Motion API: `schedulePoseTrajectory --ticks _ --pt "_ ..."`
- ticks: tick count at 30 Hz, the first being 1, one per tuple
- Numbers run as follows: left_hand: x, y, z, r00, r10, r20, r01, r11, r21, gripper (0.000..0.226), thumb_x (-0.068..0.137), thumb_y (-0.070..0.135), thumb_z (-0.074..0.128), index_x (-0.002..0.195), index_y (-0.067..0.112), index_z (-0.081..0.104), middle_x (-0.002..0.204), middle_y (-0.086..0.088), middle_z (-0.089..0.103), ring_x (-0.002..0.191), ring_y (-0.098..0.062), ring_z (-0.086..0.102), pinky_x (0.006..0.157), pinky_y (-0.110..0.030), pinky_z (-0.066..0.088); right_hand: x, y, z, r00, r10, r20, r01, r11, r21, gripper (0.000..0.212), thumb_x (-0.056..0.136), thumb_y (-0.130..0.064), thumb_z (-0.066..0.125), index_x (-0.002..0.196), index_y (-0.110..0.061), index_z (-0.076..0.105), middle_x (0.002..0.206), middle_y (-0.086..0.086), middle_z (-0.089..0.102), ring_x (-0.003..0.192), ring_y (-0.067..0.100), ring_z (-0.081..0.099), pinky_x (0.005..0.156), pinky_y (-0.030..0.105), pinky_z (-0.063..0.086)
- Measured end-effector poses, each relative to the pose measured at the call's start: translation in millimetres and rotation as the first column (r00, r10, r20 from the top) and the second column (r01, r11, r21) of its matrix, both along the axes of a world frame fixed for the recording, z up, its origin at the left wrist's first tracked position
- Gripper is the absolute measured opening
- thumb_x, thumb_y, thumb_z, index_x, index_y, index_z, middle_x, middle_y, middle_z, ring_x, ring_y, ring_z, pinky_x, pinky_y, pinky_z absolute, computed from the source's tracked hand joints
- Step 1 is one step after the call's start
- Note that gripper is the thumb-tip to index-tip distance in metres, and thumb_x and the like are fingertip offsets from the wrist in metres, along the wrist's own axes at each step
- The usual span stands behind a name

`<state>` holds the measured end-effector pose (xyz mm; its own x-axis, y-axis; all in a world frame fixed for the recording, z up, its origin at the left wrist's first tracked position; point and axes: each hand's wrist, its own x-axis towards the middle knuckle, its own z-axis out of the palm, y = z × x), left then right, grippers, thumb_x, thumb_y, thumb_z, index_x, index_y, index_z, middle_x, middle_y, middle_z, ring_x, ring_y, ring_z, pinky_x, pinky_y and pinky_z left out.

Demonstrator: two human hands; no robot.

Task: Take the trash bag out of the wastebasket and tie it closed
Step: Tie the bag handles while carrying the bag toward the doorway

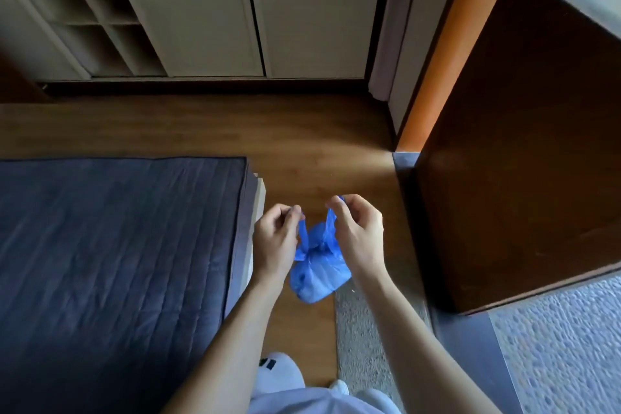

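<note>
Blue trash bag pinched by both hands

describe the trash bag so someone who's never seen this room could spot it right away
Start at the big dark quilted mattress on the left, then look just past its right edge, above the wooden floor. There the left hand and right hand hold up a small trash bag by two pinched strips. It is the only bright blue thing in view, bunched into a knotted pouch.

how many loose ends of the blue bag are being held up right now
2: one end pinched in the left hand, one end pinched in the right hand. A short tail sticks out by the knot; others may be hidden behind the hands.
</note>
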<state>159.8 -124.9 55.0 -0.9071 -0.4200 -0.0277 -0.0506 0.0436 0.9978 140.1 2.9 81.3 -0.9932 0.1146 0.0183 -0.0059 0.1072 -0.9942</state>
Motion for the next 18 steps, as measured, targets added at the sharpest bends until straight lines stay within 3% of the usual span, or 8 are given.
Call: schedulePoseTrajectory --ticks 6,10,13,18 --pt "-50 -5 -9 1.000 0.006 -0.013 -0.006 1.000 -0.019 0.027 0.087 0.032 0.060 0.070 0.010 0.060 0.048 0.014 0.052 0.050 -0.008 0.045 0.056 -0.029 0.032 -55 -3 -16 0.999 0.009 0.043 -0.010 1.000 0.017 0.035 0.091 -0.027 0.060 0.075 0.004 0.055 0.058 0.000 0.040 0.057 0.013 0.035 0.052 0.037 0.032" --pt "-95 -16 -14 1.000 0.015 -0.024 -0.015 1.000 -0.004 0.025 0.089 0.029 0.060 0.069 0.014 0.062 0.048 0.015 0.053 0.050 -0.004 0.047 0.055 -0.027 0.034 -97 -12 -23 0.998 0.006 0.060 -0.008 0.999 0.035 0.030 0.092 -0.026 0.062 0.069 -0.007 0.059 0.053 -0.009 0.042 0.053 0.010 0.035 0.050 0.030 0.032" --pt "-139 -32 -19 1.000 0.007 -0.018 -0.006 1.000 0.009 0.025 0.093 0.022 0.060 0.070 0.014 0.063 0.046 0.016 0.052 0.047 0.000 0.045 0.054 -0.026 0.032 -139 -26 -27 0.995 -0.007 0.100 0.006 1.000 0.013 0.029 0.091 -0.028 0.062 0.066 -0.013 0.059 0.052 -0.010 0.042 0.053 0.012 0.037 0.051 0.032 0.033" --pt "-225 -70 -19 1.000 0.006 -0.013 -0.005 0.999 0.051 0.026 0.092 0.023 0.060 0.068 0.015 0.062 0.045 0.015 0.050 0.048 -0.005 0.041 0.053 -0.028 0.030 -227 -56 -25 0.994 -0.033 0.103 0.030 0.999 0.030 0.035 0.091 -0.029 0.061 0.069 -0.003 0.054 0.055 -0.001 0.040 0.055 0.015 0.035 0.052 0.035 0.033"
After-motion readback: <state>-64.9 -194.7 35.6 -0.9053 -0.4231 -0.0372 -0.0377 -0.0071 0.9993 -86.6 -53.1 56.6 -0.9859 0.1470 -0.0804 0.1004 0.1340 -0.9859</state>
